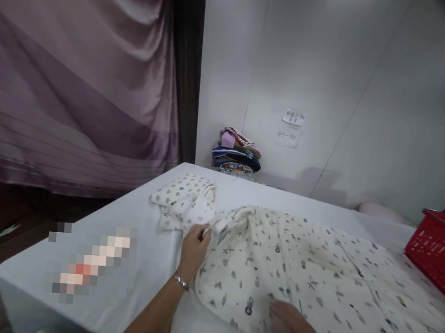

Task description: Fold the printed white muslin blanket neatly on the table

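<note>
A cream garment (314, 276) printed with small grey and tan motifs lies spread over the white table (138, 262). My left hand (194, 250), a bracelet on its wrist, pinches the garment's edge near its upper left part. My right hand (290, 328) rests flat on the cloth near the front edge, fingers together. A folded piece of the same print (184, 191) lies just beyond my left hand.
A red plastic basket (437, 252) stands at the table's right edge. A stack of folded coloured clothes (236, 152) sits against the white wall, with two paper notes (291, 126) taped above right. A mauve curtain (78, 83) hangs at left.
</note>
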A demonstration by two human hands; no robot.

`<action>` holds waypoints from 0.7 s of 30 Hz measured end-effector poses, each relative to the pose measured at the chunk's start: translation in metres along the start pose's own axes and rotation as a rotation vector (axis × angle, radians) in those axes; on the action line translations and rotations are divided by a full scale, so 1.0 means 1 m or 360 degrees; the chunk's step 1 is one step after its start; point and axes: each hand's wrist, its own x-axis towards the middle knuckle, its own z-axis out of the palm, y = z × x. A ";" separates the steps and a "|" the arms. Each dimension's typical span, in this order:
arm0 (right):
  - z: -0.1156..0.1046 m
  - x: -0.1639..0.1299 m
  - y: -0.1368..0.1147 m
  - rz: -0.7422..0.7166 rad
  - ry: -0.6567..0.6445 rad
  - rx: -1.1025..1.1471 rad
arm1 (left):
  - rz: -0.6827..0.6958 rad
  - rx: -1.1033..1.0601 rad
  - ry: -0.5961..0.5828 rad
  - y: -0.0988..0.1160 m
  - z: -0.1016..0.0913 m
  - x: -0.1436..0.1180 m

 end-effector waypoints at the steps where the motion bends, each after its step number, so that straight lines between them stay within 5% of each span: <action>1: 0.003 0.014 -0.015 0.0022 -0.0133 0.0106 | -0.0003 -0.0039 0.0009 0.004 -0.004 -0.011; 4: 0.025 0.067 -0.059 0.0115 -0.0437 0.0621 | -0.0010 -0.0143 -0.0033 0.015 -0.010 -0.040; 9: 0.074 0.122 -0.100 -0.0056 -0.0220 0.1098 | -0.0017 -0.0220 -0.0196 0.019 -0.014 -0.073; 12: 0.087 0.117 -0.107 -0.0034 -0.0067 0.1068 | -0.0117 -0.0147 -0.0274 0.017 -0.020 -0.083; 16: 0.086 0.100 -0.111 -0.0064 -0.0211 0.1091 | -0.0268 -0.0121 -0.0292 0.021 -0.029 -0.085; 21: 0.080 0.094 -0.109 0.0009 -0.0080 0.0980 | -0.0271 -0.0233 -0.0043 0.039 -0.043 -0.081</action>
